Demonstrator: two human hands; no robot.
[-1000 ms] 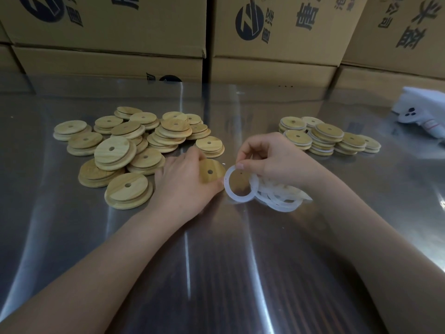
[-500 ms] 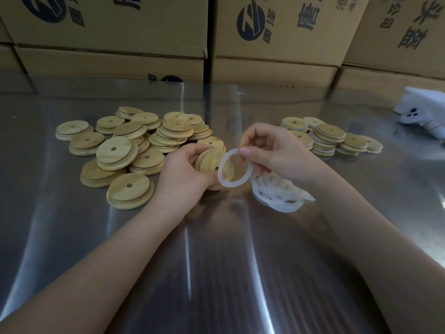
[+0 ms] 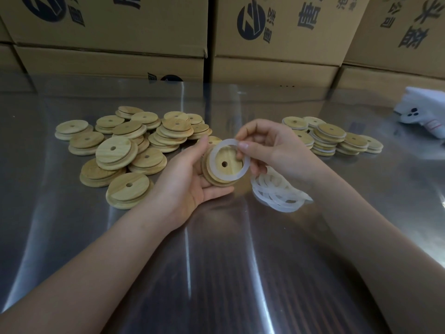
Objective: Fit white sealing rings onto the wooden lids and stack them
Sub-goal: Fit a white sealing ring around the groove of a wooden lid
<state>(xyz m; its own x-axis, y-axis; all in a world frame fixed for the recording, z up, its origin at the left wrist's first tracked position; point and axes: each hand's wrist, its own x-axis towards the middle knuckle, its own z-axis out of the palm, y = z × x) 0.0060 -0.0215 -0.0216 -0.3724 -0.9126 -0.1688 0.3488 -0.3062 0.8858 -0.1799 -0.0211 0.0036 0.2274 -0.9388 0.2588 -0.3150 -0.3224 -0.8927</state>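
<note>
My left hand [image 3: 185, 179] holds a round wooden lid [image 3: 218, 175] with a centre hole, tilted up above the table, thumb over its top edge. My right hand [image 3: 272, 148] pinches a white sealing ring [image 3: 216, 150] between thumb and fingers and lays it against the lid's raised inner step. A loose heap of white rings [image 3: 277, 191] lies on the table just under my right wrist. A pile of bare wooden lids [image 3: 125, 148] spreads at the left. Lids with rings fitted sit in low stacks [image 3: 330, 138] at the right.
The work surface is a shiny metal table [image 3: 216, 261]. Cardboard boxes [image 3: 277, 37] form a wall along its far edge. A white object with dark dots [image 3: 423, 112] lies at the far right.
My left hand lifted a lid off the table and turned its inner face up. My right hand raised a ring from the heap and brought it onto the lid.
</note>
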